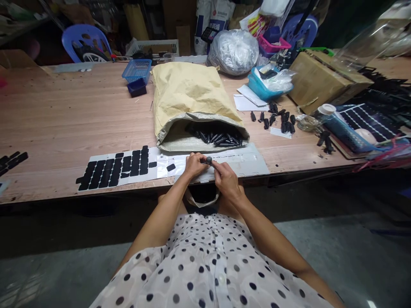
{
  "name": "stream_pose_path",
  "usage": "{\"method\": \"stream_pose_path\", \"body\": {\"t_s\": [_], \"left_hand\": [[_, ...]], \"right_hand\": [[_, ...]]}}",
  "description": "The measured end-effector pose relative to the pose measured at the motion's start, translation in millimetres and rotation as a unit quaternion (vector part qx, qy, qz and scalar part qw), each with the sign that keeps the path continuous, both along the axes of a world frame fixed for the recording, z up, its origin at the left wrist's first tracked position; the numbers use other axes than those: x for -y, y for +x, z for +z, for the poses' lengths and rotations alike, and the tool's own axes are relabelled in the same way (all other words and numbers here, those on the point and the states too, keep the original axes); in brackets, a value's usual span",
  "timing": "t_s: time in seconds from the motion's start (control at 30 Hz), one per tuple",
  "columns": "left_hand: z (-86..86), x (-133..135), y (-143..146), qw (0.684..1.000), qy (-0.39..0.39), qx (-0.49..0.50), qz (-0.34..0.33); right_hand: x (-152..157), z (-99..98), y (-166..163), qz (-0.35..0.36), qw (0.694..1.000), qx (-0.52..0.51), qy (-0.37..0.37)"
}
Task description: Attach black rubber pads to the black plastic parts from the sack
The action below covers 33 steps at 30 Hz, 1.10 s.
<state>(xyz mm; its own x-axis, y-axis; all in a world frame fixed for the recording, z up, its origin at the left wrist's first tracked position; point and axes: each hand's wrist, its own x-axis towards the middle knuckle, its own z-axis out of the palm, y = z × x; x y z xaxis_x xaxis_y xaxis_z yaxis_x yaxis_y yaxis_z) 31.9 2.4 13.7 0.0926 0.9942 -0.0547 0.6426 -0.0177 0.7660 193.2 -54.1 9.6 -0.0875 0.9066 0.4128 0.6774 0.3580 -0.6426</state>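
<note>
At the front edge of the table, my left hand (194, 165) and my right hand (226, 179) meet, both with fingers closed on one small black part (209, 160). Its exact kind is too small to tell, and the fingers partly cover it. Just beyond, a yellow woven sack (195, 87) lies with its mouth toward me. Slim black pieces (221, 139) fill the opening. Left of my hands, rows of black rounded stickers (104, 171) cover a white sheet. A single black sticker (171, 167) sits apart from them, nearer my left hand.
Loose black parts (284, 117) lie right of the sack. Behind them stand a turquoise basket (257, 87) and a cardboard box (321, 79). A blue basket (136, 70) is at the back left. Below the table edge, an open bag (201, 202) hangs between my knees.
</note>
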Motion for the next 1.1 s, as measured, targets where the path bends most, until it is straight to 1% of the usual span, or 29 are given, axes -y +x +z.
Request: {"method": "stream_pose_path", "body": {"t_s": [0.07,0.23,0.4,0.47,0.53,0.63,0.7,0.8,0.87,0.97,1.1], "left_hand": [[-0.3,0,0,1.000,-0.002,0.006,0.003],[-0.3,-1,0,1.000,0.001,0.023,0.013],[2.5,0,0,1.000,-0.003,0.009,0.004],[3.3,0,0,1.000,-0.004,0.009,0.001],[3.5,0,0,1.000,-0.005,0.010,0.001],[2.7,0,0,1.000,-0.005,0.007,0.003],[2.1,0,0,1.000,-0.003,0.003,0.001],[2.6,2,0,1.000,-0.001,-0.015,-0.009],[4.1,4,0,0.999,-0.001,-0.037,-0.014],[6.8,6,1,0.998,-0.002,-0.065,-0.015],[7.6,7,0,0.997,0.003,-0.080,-0.018]], "right_hand": [[-3,-0.5,3,-0.003,1.000,0.008,-0.006],[-7,8.4,10,-0.034,0.999,-0.008,0.028],[-5,2.9,11,-0.035,0.999,0.023,-0.006],[-7,2.5,13,-0.042,0.999,0.020,-0.004],[-12,6.3,19,-0.054,0.998,0.007,0.008],[-22,14.2,37,-0.091,0.996,0.002,0.011],[-29,15.9,53,-0.132,0.991,0.007,0.006],[-35,10.7,76,-0.202,0.979,0.011,0.002],[-36,4.6,85,-0.227,0.974,0.010,0.005],[-32,-3.1,86,-0.227,0.974,-0.007,0.009],[-24,-6.7,71,-0.190,0.981,-0.030,-0.003]]}}
